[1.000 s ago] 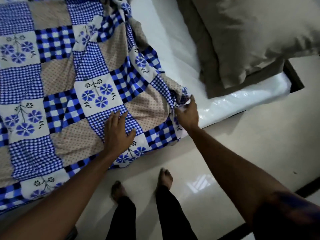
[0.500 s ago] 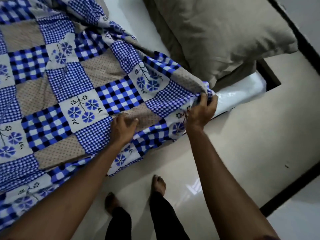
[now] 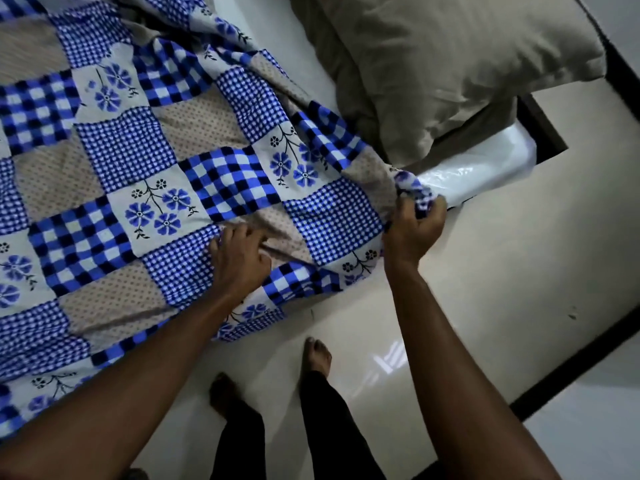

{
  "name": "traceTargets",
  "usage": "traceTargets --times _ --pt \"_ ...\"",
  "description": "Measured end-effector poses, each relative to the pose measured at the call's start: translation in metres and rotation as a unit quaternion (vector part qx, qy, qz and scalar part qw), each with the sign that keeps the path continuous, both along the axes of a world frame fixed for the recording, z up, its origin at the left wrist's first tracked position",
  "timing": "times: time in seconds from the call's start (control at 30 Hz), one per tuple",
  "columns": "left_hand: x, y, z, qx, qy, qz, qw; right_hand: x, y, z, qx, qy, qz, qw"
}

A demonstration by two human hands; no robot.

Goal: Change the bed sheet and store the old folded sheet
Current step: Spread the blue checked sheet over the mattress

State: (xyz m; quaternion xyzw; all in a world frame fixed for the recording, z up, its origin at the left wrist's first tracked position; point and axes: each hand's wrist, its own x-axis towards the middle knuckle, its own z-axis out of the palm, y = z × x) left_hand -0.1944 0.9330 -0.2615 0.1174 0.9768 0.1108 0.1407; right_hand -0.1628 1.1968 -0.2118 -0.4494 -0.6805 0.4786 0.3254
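A blue, white and beige patchwork bed sheet (image 3: 131, 157) with checks and flowers lies spread over the white plastic-covered mattress (image 3: 485, 168). My right hand (image 3: 414, 226) is closed on the sheet's bunched corner at the mattress's near edge, close to the pillow end. Further left, my left hand (image 3: 239, 258) rests on the sheet with its fingers curled into a fold of cloth near the hanging hem. The sheet's edge droops over the bed side toward the floor.
Two large beige pillows (image 3: 450, 57) lie on the mattress at the upper right. The glossy cream floor (image 3: 485, 306) has a dark border strip (image 3: 571, 365). My bare feet (image 3: 315, 355) stand beside the bed, below the hanging hem.
My right hand has pulled the sheet corner to the right along the mattress edge toward the pillows. My left hand went from lying flat to gripping a fold. The view shifted right.
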Motion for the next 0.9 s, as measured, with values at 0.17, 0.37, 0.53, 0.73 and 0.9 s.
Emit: traceTargets --times 0.17,0.37,0.53,0.73,0.9 --pt "-0.023 0.011 0.01 0.162 -0.044 0.062 0.984 0.011 -0.027 0.018 0.098 -0.055 0.196 0.974" --pt "-0.046 0.055 0.026 0.272 -0.067 0.097 0.955 0.056 -0.019 -0.033 0.006 -0.341 0.297 0.892" --pt "-0.062 0.079 0.027 0.255 -0.084 0.073 0.96 0.062 0.026 -0.032 -0.06 -0.081 -0.014 0.995" --pt "-0.085 0.103 0.027 0.235 -0.085 0.052 0.967 0.067 0.085 -0.064 -0.171 -0.221 -0.11 0.954" --pt "-0.099 0.125 0.03 0.232 -0.062 0.043 0.97 0.047 0.072 -0.058 0.082 -0.211 0.075 0.971"
